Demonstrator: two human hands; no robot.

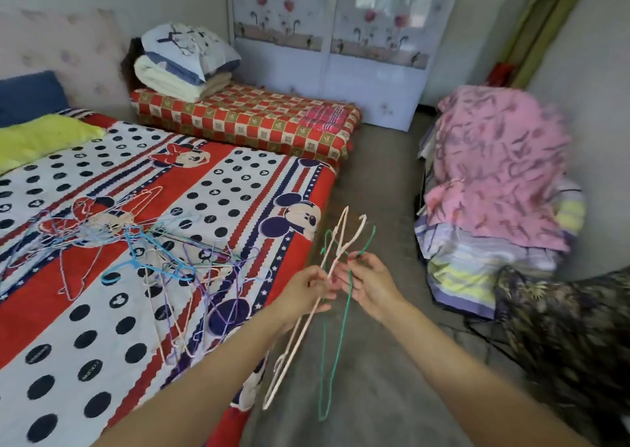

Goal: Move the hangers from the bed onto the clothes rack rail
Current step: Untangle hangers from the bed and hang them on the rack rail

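Observation:
Both hands are out over the floor just past the bed's right edge. My left hand (pixel 308 291) pinches a pale pink wire hanger (pixel 296 337) that hangs down and to the left. My right hand (pixel 366 284) grips a green wire hanger (pixel 335 361) near its neck, its hook pointing up. The two hangers cross between my fingers. A tangled pile of wire hangers (pixel 153 259) in blue, purple, pink and cream lies on the bed (pixel 85 327), which has a cartoon-mouse sheet. No clothes rack rail is in view.
A second, lower bed (pixel 252 119) with a red checked cover and folded bedding (pixel 180 61) stands behind. A heap covered with pink cloth (pixel 494 180) sits at the right. A dark patterned fabric (pixel 562 337) lies at the lower right. Grey floor runs between.

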